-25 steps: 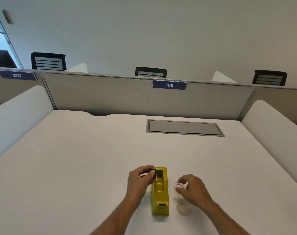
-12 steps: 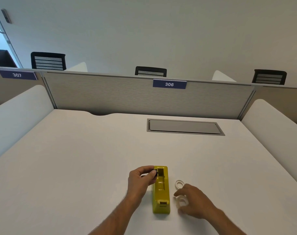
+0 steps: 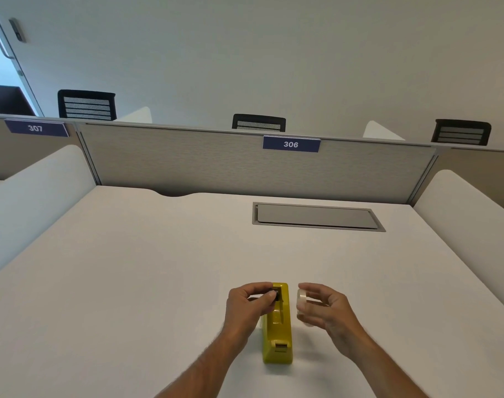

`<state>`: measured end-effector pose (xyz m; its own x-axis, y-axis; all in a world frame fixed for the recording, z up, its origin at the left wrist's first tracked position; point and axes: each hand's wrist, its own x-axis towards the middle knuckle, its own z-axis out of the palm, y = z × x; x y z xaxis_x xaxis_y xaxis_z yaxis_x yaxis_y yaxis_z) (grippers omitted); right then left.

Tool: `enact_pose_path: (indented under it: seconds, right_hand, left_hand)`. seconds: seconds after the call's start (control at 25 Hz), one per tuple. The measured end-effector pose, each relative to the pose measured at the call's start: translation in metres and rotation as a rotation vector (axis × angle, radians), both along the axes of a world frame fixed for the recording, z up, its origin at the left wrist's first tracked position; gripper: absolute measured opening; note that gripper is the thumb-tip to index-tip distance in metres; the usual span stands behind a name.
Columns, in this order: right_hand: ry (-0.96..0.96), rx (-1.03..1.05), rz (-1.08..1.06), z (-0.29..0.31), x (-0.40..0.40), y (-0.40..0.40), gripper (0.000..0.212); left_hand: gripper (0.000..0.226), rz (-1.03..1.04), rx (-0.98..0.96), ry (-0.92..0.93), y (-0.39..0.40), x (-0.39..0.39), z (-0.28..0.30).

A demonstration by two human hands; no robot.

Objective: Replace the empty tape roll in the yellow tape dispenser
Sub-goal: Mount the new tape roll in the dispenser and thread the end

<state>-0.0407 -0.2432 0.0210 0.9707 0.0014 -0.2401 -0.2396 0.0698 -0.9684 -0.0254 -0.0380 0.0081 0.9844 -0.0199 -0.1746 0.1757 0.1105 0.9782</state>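
My right hand (image 3: 327, 310) pinched the fresh tape roll (image 3: 302, 302) just at three o'clock of the yellow dispenser (image 3: 277, 323), whose long axis ran twelve-to-six on the desk (image 3: 130, 268). My left hand (image 3: 249, 307) pinched the black spindle (image 3: 274, 293) at its far end.

Blue sign (image 3: 291, 144) on the partition reads 306; left sign (image 3: 36, 128) reads 307.

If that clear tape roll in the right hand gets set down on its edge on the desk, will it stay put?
Probably not. The clear round tape roll is a narrow ring, so on edge it would likely roll or topple on the smooth white desk. The right hand lifts it with fingertips only, so it seems light. Laid flat it should stay put, though its glossy film may slip.
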Motion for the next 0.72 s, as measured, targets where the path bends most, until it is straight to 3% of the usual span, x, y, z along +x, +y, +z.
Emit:
enact_pose_path:
  seconds: [0.16,0.72]
  right_hand:
    - [0.012,0.079,-0.007,0.002,0.006,0.008,0.038]
    - [-0.050,0.087,0.093,-0.005,0.011,0.018,0.054]
  left_hand:
    - [0.018,-0.054,-0.018,-0.022,-0.002,-0.001,0.003]
    - [0.018,-0.052,0.057,-0.046,-0.010,-0.002,0.005]
